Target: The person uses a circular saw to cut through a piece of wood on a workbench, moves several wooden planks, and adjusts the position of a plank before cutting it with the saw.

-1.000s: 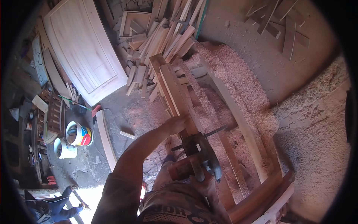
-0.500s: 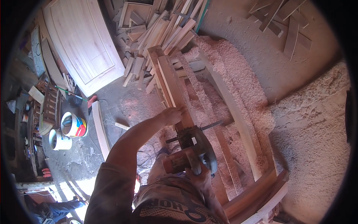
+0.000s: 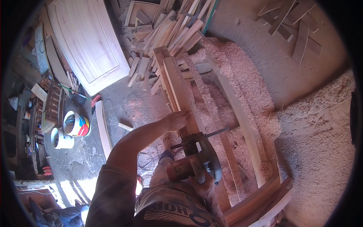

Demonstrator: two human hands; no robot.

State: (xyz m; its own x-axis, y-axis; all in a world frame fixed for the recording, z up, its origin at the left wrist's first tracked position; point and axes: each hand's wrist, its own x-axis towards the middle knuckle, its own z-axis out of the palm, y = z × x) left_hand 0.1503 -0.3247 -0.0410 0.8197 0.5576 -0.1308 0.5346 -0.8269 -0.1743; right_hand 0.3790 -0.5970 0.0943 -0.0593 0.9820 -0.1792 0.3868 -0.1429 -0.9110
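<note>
My left hand (image 3: 176, 121) is closed on a long wooden board (image 3: 177, 85) lying on a wooden bench frame, a little ahead of the saw. In my right hand (image 3: 204, 186) is the rear handle of a dark circular saw (image 3: 194, 160), close to my body. The saw rests at the near end of the board, its round guard on the right side. A metal guide rod (image 3: 217, 132) sticks out crosswise from it. The blade and the fingers of my right hand are mostly hidden.
Sawdust (image 3: 251, 87) covers the bench frame (image 3: 242, 136) and the ground at right. Beyond the board lies a heap of wood offcuts (image 3: 170, 36). A pale door panel (image 3: 89, 45), two buckets (image 3: 62, 139) and a curved wood strip (image 3: 103, 126) are at left. A cord (image 3: 145, 160) lies by my foot.
The view has shifted slightly. My left hand stays on the board and my right hand stays on the saw, with little visible movement of either.
</note>
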